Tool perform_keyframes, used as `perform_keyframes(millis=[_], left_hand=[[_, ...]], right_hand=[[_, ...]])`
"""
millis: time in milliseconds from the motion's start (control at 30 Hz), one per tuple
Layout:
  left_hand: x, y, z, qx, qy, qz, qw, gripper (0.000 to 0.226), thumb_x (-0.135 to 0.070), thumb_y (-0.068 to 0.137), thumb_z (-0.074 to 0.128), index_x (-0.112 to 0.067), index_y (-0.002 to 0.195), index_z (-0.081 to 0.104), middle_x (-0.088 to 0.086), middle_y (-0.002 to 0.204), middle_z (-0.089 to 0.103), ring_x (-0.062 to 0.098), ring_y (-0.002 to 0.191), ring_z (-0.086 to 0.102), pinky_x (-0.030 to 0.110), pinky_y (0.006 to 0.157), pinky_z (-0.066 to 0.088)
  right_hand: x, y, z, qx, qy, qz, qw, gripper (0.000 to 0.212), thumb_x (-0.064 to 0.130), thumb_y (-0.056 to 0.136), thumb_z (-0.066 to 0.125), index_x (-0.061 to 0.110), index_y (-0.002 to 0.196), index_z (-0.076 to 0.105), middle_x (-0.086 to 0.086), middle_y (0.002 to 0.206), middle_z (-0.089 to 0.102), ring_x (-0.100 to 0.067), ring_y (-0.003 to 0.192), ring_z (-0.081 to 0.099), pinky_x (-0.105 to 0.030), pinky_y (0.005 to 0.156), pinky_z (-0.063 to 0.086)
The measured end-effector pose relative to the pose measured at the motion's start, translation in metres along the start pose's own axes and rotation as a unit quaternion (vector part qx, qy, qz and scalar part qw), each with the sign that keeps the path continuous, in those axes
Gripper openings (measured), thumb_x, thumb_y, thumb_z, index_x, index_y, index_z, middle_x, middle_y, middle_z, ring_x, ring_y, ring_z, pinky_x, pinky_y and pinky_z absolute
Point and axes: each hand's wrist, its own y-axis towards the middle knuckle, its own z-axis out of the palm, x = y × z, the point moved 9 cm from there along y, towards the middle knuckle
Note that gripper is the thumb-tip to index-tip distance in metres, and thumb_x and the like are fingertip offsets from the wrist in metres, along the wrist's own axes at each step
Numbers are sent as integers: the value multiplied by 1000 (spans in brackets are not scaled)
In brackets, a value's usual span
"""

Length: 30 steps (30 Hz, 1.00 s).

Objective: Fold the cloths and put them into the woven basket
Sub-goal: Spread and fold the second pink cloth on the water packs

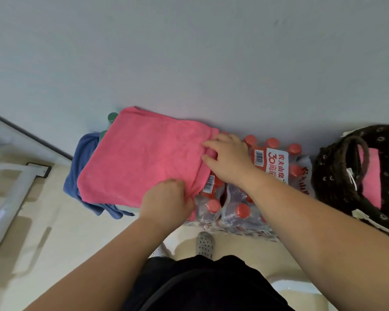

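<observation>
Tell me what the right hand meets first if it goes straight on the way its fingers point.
The right hand points left, its fingers touching the edge of the pink cloth, so it would push into that cloth first. The blue cloth lies beyond, seemingly lower, though depth is unclear.

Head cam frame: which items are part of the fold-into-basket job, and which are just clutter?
Job:
pink cloth, gripped at its right edge by left hand and right hand
blue cloth, partly under it
woven basket
second pink cloth, already inside

Clutter:
shrink-wrapped red-capped bottles under the cloths
green-capped bottles
grey shoe
white frame, left
</observation>
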Motion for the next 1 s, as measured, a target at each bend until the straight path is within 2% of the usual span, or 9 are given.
perform_keyframes(millis=[167, 267, 467, 533, 633, 700, 800, 900, 1000], left_hand=[[5, 1, -1, 20, -23, -17, 999, 15, -30, 81, 56, -19, 71, 55, -2, 70, 55, 22, 67, 56, 30, 55, 39], [9, 1, 2, 54, -19, -16, 998, 10, -18, 80, 54, -20, 71, 57, -2, 68, 60, 22, 67, 59, 30, 54, 44], [17, 12, 8, 100, 7, -13, 995, 19, -2, 66, 53, -12, 74, 66, 4, 71, 65, 27, 62, 58, 38, 53, 52], [18, 14, 5, 109, 13, 1, 994, 15, -2, 62, 51, -10, 66, 64, 5, 64, 55, 27, 57, 42, 35, 51, 39], [19, 12, -14, 92, 19, 20, 995, 13, -6, 57, 51, -15, 56, 42, 9, 64, 35, 23, 59, 26, 33, 54, 26], [16, 10, -31, 62, 9, 24, 998, 5, -16, 56, 49, -16, 56, 44, 6, 60, 40, 25, 56, 31, 32, 52, 31], [3, 3, -47, 43, -24, 19, 999, 10, -18, 62, 57, -12, 63, 64, 3, 66, 64, 25, 63, 58, 37, 58, 51], [-19, 1, -40, 44, -38, 19, 998, 7, -14, 67, 59, -10, 62, 63, 6, 64, 66, 24, 61, 60, 38, 58, 52], [-27, 3, -13, 66, -48, -6, 997, 15, -16, 75, 59, -15, 60, 57, 4, 60, 61, 23, 55, 54, 31, 51, 44]], right_hand=[[5, -3, 0, 14, 6, 0, 1000, 49, 47, 96, 50, 37, 144, 47, 13, 152, 40, -25, 140, 24, -45, 109, 24], [9, 0, 2, 24, 25, 7, 999, 47, 47, 97, 51, 35, 142, 50, 12, 151, 40, -24, 140, 23, -45, 110, 22], [15, 6, 5, 24, 25, 5, 999, 48, 48, 95, 54, 27, 137, 56, 7, 145, 46, -25, 135, 30, -42, 107, 26], [15, 7, 2, 15, 23, -2, 1000, 48, 47, 94, 55, 25, 137, 56, 5, 144, 47, -27, 133, 33, -41, 108, 29], [18, 6, -9, -7, 36, -16, 999, 46, 42, 96, 55, 19, 135, 59, 2, 140, 51, -27, 130, 40, -40, 109, 32], [22, 4, -21, -28, 56, -36, 997, 42, 37, 96, 57, 15, 131, 62, 0, 136, 54, -26, 127, 45, -41, 108, 36], [23, 1, -37, -54, 64, -57, 995, 38, 33, 96, 57, 12, 126, 65, -2, 130, 57, -25, 121, 50, -40, 104, 40], [11, -2, -41, -59, 32, -46, 997, 38, 36, 97, 54, 13, 126, 65, -1, 131, 56, -25, 120, 48, -39, 103, 40], [-1, -4, -22, 3, -22, -29, 999, 48, 40, 97, 51, 18, 139, 54, -1, 143, 48, -27, 129, 40, -41, 108, 34]])
